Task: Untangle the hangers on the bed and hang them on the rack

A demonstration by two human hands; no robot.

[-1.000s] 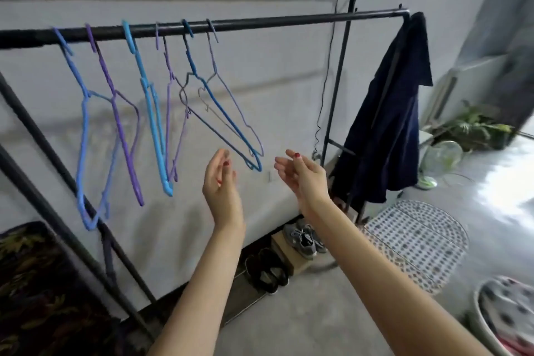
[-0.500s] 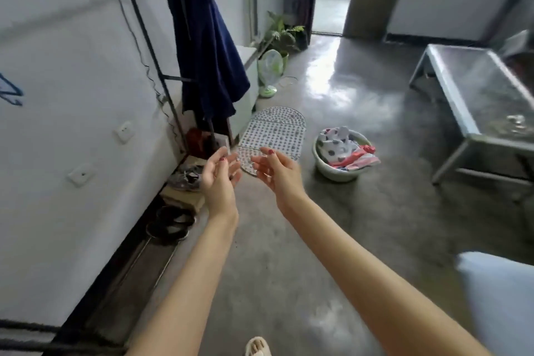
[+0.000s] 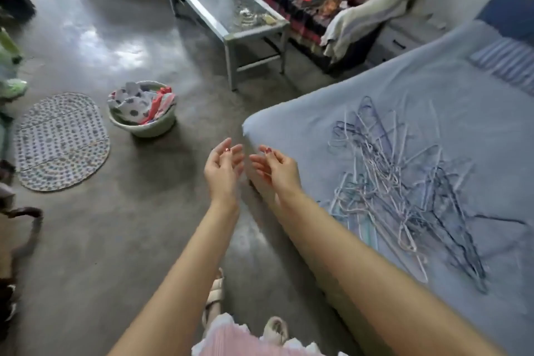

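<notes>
Turning from the rack, now out of view, toward the bed [image 3: 318, 124], left hand [image 3: 224, 166] and right hand [image 3: 277, 167] hover centre-frame, fingers loosely released, while tangled hangers [image 3: 404, 191] wait at right for another pick.

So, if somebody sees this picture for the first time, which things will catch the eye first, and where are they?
First the two bare arms reaching forward in the middle, with the left hand and right hand empty, palms facing each other, fingers relaxed. Next the tangled pile of wire hangers lying on the blue bed at the right. Then the basin of laundry on the grey floor at the left, beside an oval mat.
</notes>
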